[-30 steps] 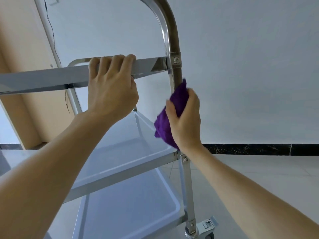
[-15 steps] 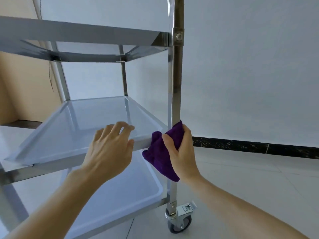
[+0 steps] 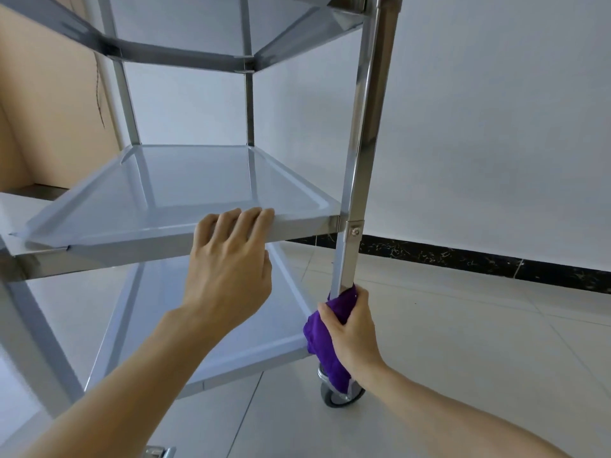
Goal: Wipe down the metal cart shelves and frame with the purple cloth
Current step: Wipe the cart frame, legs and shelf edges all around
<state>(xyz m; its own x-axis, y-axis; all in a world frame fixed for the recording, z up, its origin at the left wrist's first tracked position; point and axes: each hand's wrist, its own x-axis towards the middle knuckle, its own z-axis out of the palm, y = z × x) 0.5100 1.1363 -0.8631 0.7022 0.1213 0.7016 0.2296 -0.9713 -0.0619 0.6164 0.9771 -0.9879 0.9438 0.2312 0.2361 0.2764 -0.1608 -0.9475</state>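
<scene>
- I look down from the head camera at a metal cart [image 3: 360, 153] with three shelves, standing on a pale tiled floor [image 3: 463, 342] near a white wall [image 3: 496, 110].
- My right hand [image 3: 353, 335] grips the purple cloth [image 3: 322, 338], with fingers and thumb clamped round it and round the cart's near upright post, low down, between the middle shelf [image 3: 185, 183] and the wheel [image 3: 340, 395].
- The cloth is bunched; part of it hangs below my hand, in front of the wheel's metal bracket.
- My left hand [image 3: 231, 272] rests on the front edge of the middle shelf, with the fingers [image 3: 244, 219] curled over its rim, close together.
- The lower shelf [image 3: 185, 319] sits beneath my left forearm; its near corner meets the post just beside the cloth.
- The top shelf [image 3: 205, 28] is seen from underneath, at the top of the view.
- A dark baseboard [image 3: 479, 259] runs along the foot of the wall.
- At the left is a tan panel [image 3: 49, 110]; I cannot tell what it is.
</scene>
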